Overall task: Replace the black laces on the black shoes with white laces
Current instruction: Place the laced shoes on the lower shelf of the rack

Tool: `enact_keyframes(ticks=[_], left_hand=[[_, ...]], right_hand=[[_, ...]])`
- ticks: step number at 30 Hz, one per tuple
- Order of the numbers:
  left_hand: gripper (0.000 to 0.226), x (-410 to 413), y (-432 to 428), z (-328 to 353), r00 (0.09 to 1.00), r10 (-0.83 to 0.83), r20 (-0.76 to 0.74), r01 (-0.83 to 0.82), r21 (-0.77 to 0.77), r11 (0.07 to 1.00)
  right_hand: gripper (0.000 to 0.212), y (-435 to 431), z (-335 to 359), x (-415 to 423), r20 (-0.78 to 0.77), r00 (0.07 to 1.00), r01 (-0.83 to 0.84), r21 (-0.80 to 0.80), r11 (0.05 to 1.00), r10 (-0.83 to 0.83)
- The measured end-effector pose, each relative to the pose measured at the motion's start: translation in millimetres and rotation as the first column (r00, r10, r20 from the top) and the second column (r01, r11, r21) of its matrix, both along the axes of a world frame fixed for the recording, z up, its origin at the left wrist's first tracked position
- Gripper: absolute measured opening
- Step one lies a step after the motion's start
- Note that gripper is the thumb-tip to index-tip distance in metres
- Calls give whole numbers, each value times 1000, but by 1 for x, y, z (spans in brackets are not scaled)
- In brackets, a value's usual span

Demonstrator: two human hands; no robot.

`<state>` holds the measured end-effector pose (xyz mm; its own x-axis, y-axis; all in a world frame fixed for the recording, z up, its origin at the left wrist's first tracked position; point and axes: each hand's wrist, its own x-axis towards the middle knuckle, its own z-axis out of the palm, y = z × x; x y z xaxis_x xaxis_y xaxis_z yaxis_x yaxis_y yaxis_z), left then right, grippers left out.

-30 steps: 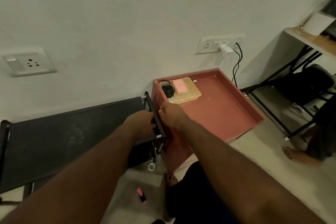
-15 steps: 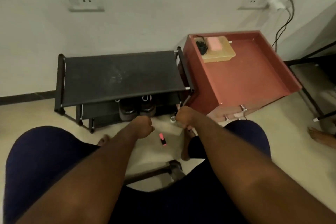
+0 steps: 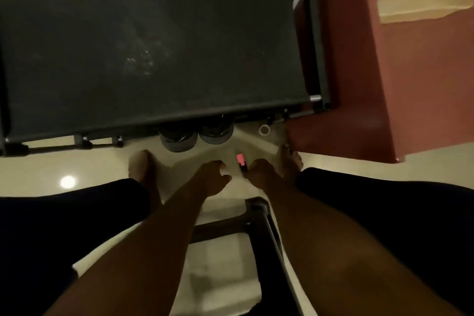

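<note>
Both black shoes [image 3: 179,139] run under rack [image 3: 154,46].

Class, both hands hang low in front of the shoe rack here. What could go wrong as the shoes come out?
The shoes sit tucked under the rack, so a hand may knock its front bar. The small pink object lies on the floor between the left hand and right hand and could be knocked away.

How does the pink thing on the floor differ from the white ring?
The pink thing is a small stick with a black end; the white ring is a round hoop. The white ring sits close by the rack; the pink thing lies farther out from it. Both lie on the floor.
</note>
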<state>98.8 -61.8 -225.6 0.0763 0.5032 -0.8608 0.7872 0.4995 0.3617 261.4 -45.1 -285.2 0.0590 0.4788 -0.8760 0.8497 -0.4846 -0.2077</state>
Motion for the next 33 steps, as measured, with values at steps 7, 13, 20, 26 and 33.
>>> enact_keyframes(ticks=[7, 13, 20, 26, 33], left_hand=[[48, 0, 30, -73, 1000, -9, 11, 10, -83, 996], [41, -2, 35, -106, 1000, 7, 20, -4, -137, 991], [42, -5, 16, -120, 1000, 7, 2, -7, -198, 980], [43, 0, 18, -123, 996, -92, -21, 87, -167, 982], [63, 26, 43, -88, 997, 67, 29, -62, -126, 990]], right_hand=[[33, 24, -81, -14, -37, 980, -196, -100, 975, 193], [49, 3, -139, -18, 53, 966, -248, -89, 965, 253], [54, -3, -162, -30, 178, 967, -212, 162, 964, 183], [54, 22, -168, -16, 76, 993, 68, 217, 974, -86], [19, 52, -63, 9, -315, 494, 602, -550, 580, -811]])
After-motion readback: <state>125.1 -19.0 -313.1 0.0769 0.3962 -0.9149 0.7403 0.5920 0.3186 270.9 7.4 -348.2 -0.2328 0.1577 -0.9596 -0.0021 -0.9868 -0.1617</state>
